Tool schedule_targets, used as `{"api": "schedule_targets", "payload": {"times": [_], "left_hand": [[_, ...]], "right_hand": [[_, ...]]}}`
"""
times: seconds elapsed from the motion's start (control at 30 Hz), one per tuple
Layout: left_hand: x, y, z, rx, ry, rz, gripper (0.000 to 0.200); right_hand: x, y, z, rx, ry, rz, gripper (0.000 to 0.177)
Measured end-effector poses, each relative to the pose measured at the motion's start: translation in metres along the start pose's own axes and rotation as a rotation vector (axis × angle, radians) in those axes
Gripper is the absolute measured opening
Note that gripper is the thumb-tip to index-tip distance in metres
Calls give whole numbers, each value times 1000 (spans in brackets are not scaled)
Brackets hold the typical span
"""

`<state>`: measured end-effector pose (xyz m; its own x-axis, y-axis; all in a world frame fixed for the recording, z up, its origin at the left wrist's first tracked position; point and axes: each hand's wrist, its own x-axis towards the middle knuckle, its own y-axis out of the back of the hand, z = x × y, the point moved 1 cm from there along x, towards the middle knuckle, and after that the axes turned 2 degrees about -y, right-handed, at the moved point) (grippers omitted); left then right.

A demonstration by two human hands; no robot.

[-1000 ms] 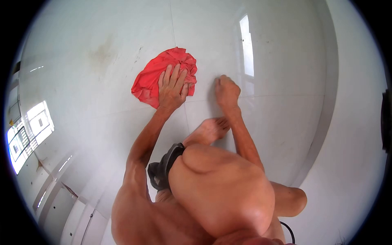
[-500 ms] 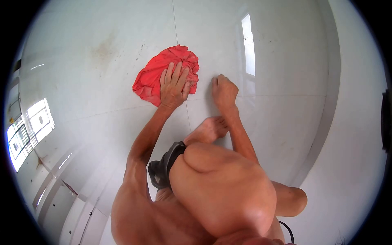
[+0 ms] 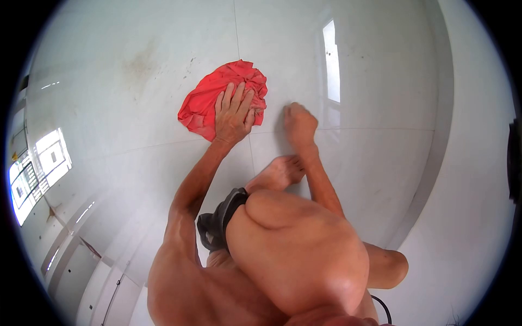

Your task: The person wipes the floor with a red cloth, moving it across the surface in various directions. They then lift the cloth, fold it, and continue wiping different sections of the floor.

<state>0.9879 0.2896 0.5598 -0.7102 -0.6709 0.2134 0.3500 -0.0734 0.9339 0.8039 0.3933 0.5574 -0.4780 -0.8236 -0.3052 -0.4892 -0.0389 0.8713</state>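
A crumpled red cloth [image 3: 204, 100] lies on the glossy pale tiled floor [image 3: 375, 179]. My left hand [image 3: 234, 117] rests flat on its right part, fingers stretched out and slightly apart. Just to the right of the cloth, my right hand [image 3: 300, 126] is closed and held low at the floor, apart from the cloth. Its fingers curl downward and look a little blurred, so anything inside them is hidden from me. Below the hands, my bare foot [image 3: 277, 174] is planted on the tiles, with my bent knee in front of the camera.
A brownish stain [image 3: 140, 64] and small dark specks [image 3: 190, 64] mark the floor left of the cloth. A grey border strip [image 3: 435, 146] runs along the right, beside a white wall [image 3: 478, 157]. Bright windows [image 3: 51, 155] show at the far left.
My right hand has shifted very slightly at the floor and is more blurred. My left hand and the red cloth stay together in nearly the same place.
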Motion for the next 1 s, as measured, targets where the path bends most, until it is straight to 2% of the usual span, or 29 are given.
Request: {"api": "schedule_targets", "payload": {"times": [0.03, 0.13, 0.23, 0.33, 0.43, 0.53, 0.63, 0.73, 1.0], "left_hand": [[0, 0, 0, 1, 3, -7, 50], [0, 2, 1, -15, 2, -8, 52], [1, 2, 1, -21, 3, -14, 53], [1, 3, 1, -22, 2, -15, 53], [0, 3, 1, -11, 4, -6, 52], [1, 2, 1, -2, 3, -2, 52], [1, 4, 1, -2, 5, -8, 51], [1, 3, 2, -13, 4, -13, 51], [2, 2, 3, 3, 16, -19, 50]], "right_hand": [[-3, -4, -1, -31, 51, 10, 16], [2, 2, 3, 122, 53, 186, 28], [2, -6, 7, 93, 119, 263, 29], [-3, 5, -2, 15, 82, 9, 16], [6, 9, 2, 74, -32, 3, 18], [-6, -7, -3, 7, 73, 46, 19], [4, 5, 4, 105, -26, 95, 20], [0, -2, 5, 73, 74, 159, 20], [-5, -1, 6, 35, 96, 101, 22]]}}
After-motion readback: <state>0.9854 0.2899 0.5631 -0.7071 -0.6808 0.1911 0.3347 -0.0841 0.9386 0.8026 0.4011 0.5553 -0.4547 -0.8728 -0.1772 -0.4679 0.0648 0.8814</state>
